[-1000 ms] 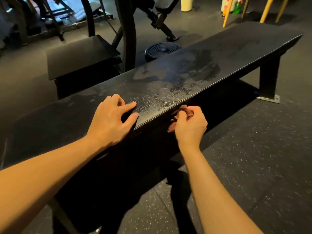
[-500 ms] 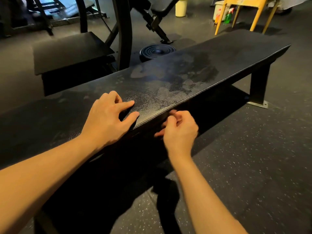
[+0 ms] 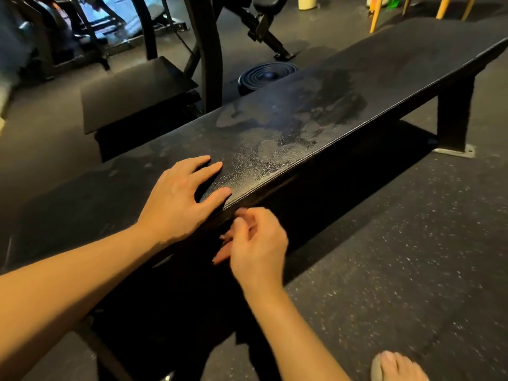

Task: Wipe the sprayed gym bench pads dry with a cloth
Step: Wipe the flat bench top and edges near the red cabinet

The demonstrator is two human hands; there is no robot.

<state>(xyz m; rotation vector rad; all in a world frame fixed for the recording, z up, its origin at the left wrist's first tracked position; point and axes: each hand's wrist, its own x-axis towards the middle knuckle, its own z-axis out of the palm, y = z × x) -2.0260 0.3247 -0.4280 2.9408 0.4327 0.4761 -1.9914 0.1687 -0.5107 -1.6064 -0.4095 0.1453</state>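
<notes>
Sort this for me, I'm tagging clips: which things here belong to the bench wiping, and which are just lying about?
Job: bench pad, its wet patches, left hand flat on it, right hand at its front edge. No cloth plainly shows.
Lying about: round black disc on the floor, smaller pad behind, yellow legs.

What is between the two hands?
Only the bench pad's stitched front edge, seen in the head view. The left hand rests flat on top of the pad; the right hand is just below that edge, beside the pad's dark side.
</notes>
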